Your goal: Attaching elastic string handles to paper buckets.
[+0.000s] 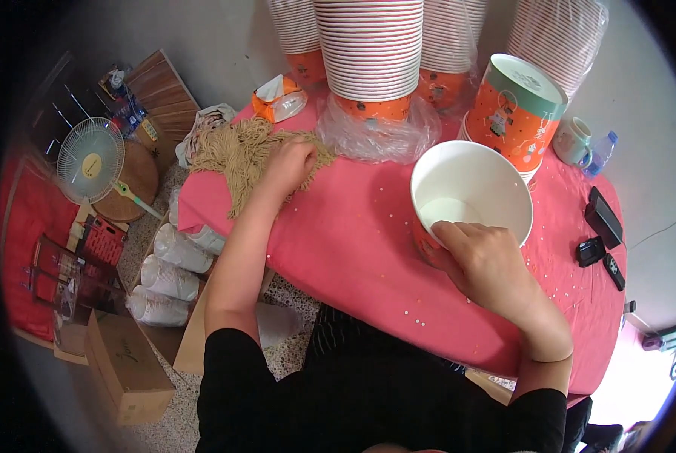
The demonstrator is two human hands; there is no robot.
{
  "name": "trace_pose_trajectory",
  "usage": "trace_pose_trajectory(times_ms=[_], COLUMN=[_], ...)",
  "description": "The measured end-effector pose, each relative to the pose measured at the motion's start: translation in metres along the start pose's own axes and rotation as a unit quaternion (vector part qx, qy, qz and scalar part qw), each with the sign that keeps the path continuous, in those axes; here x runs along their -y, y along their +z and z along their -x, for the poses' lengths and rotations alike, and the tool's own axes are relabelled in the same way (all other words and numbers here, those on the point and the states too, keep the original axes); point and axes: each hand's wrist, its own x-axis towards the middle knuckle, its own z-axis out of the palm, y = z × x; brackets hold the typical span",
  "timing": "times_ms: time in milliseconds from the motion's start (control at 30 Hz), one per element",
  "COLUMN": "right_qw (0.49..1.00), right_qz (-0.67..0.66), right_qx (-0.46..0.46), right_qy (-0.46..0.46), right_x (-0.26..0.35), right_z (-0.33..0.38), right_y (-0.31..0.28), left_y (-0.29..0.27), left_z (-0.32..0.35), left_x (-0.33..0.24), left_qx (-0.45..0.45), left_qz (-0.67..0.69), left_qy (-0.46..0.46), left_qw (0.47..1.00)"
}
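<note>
My left hand [290, 162] rests on a heap of tan cords [232, 151] at the far left of the table, its fingers curled into the strands. My right hand [485, 260] grips the near rim of a large paper bucket [474, 177], white inside and orange outside. The bucket stands tilted slightly toward me, its open top facing up, and I see nothing inside it. Just behind it, an orange bucket with a green band [520, 113] sits upside down on other buckets.
Tall stacks of nested paper buckets [370, 53] line the table's back, some in clear plastic. A tissue pack [279, 98] lies behind the cords. To the right are a mug [572, 142], a bottle [600, 154] and a black phone-like object [603, 217]. Boxes and a fan [90, 160] stand left.
</note>
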Motion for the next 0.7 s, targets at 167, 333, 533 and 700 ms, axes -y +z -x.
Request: trace_pose_trajectory(times_ms=[167,333,533,700], right_qw=[1.0,1.0,1.0,1.0], right_qz=[-0.003,0.004,0.0,0.012], right_qx=[0.001,0.0,-0.001,0.002], right_qy=[0.001,0.002,0.008,0.003], right_x=[0.002,0.001,0.002,-0.001], right_z=[-0.001,0.0,-0.001,-0.001], right_y=[-0.001,-0.001,0.0,0.001], left_y=[0.01,0.023,0.031,0.025], left_z=[-0.005,-0.01,-0.014,-0.012], left_x=[-0.004,-0.009,-0.007,-0.005], left_qx=[0.056,0.007,-0.016,0.009], left_qz=[-0.001,-0.007,-0.02,0.086], left_qy=[-0.003,0.055,0.071,0.039], left_qw=[0.998,0.998,0.997,0.996])
